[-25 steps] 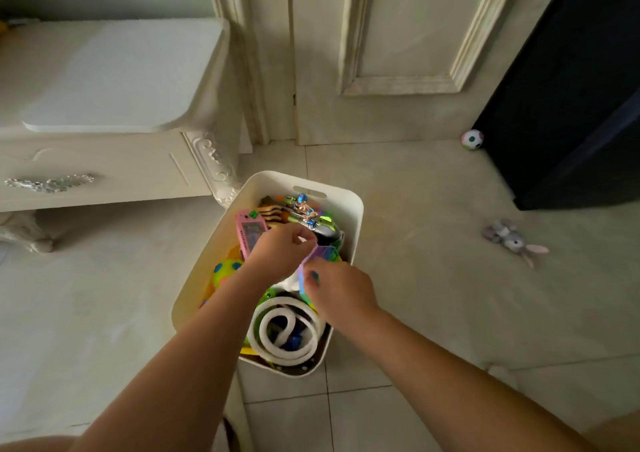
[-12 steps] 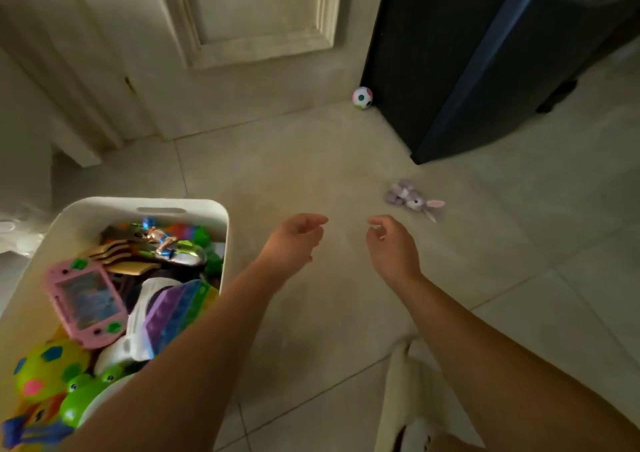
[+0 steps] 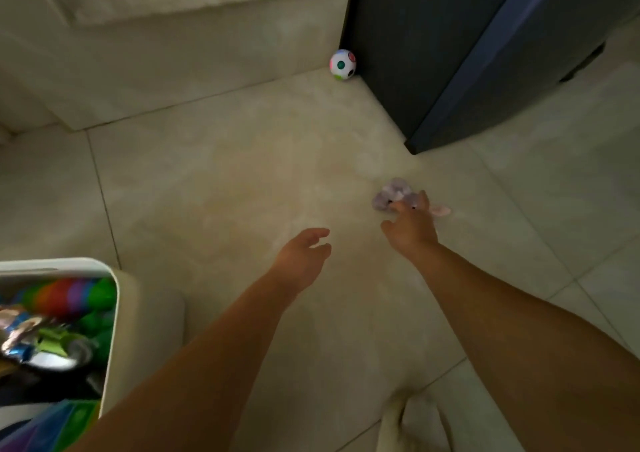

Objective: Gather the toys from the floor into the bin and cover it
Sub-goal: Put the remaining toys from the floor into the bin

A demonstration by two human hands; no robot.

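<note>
Lower left: the white bin (image 3: 119,316) stood uncovered on the tiled floor (image 3: 214,181), with coloured toys (image 3: 65,320) piled inside it. Centre: your left hand (image 3: 302,258) hung above the bare tile, fingers loosely spread and holding nothing. Upper centre: a white ball (image 3: 342,65) with coloured spots lay on the floor, in the corner where the pale door (image 3: 166,46) met the dark cabinet (image 3: 436,56). Right of centre: a grey plush toy (image 3: 390,192) lay on the floor near the cabinet's front corner, well apart from the bin. Your right hand (image 3: 412,230) reached over it with fingers stretched out, gripping nothing; whether the fingertips (image 3: 423,198) touched the plush could not be told.
</note>
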